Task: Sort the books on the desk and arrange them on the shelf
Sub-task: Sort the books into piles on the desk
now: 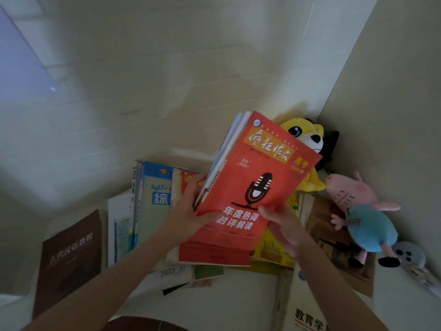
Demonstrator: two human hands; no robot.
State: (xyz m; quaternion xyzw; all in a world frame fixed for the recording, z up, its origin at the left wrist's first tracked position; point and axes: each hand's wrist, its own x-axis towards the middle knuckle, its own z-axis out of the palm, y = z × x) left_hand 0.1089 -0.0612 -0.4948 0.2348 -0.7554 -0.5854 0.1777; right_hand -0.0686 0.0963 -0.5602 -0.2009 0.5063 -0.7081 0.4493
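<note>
Red magazine (253,187) with a black microphone on its cover is held tilted above the desk (229,299), its top edge toward the wall corner. A few pale booklets (229,149) are fanned just behind its left edge. The left hand (188,211) grips that left edge, thumb lying across the lower cover and fingers curled round the side of the booklets. The right hand (284,225) pinches the lower right edge, thumb on the cover and fingers underneath.

Beneath the red magazine lies a loose heap of books. An orange-red magazine (188,177) peeks out just left of it, touching a blue-and-green workbook (155,194) marked 2017. Further left stands a white booklet (119,223), and well apart from it lies a brown book (69,254). A pale book marked 2023 (171,271) sticks out below the red magazine's lower edge. A yellow book (272,249) lies under its lower right corner, and a white textbook (307,316) lies nearer the person.

Behind the red magazine's top right corner sits a yellow plush dog (307,139), partly hidden by it. To the right, a pink pig plush (365,216) in a blue shirt lies on a brown-covered book (334,240). A blurred grey-blue toy (408,254) lies just beyond.
</note>
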